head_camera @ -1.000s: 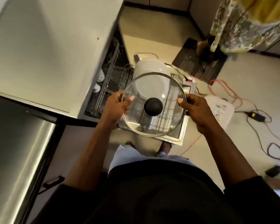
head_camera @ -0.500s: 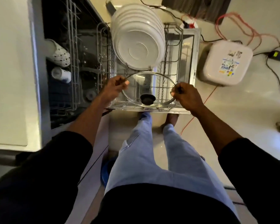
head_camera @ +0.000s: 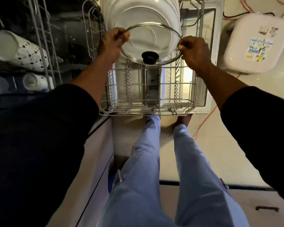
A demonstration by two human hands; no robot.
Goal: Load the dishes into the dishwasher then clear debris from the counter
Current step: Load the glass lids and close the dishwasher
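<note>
Rack (head_camera: 147, 110) drawn out, near half bare; over its middle, tilted glass lid (head_camera: 152, 46), left hand (head_camera: 112, 40) and right hand (head_camera: 194, 51) each clamped on opposite rim edges; just behind, plates (head_camera: 143, 15) crowding rack's far end; left of rack, mugs (head_camera: 18, 49); right, white box (head_camera: 256, 45).

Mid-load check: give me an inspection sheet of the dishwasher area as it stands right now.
Surface: counter not in view; lower rack pulled out over the open door.
Job's things: glass lid held over the rack, in front of standing white plates; mugs in the upper rack.
Clutter: nothing seen.
Grippers: left hand grips the lid's left rim, right hand its right rim.
Cables: red cable on the floor right of the door.
Surroundings: white box on the floor beside the door.
</note>
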